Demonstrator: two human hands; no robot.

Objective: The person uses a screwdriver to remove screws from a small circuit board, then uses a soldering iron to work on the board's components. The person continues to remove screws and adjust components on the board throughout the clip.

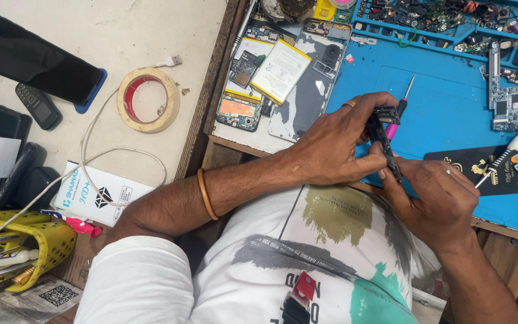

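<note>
My left hand (331, 147) and my right hand (439, 198) both grip a narrow dark circuit board (384, 137), held on edge above the blue work mat (451, 114). The left fingers pinch its upper end, the right fingers its lower end. Just behind the board a pink-handled screwdriver (398, 111) lies on the mat. A ring sits on my left hand and a copper bangle (206, 193) circles my left wrist.
Opened phones with batteries (280, 69) lie at the mat's left. A loose circuit board (514, 105), a black-and-white tool (514, 144) and small parts sit right. A tape roll (149, 99), white cable, black phones, white box (100, 193) and yellow basket (31, 246) occupy the left table.
</note>
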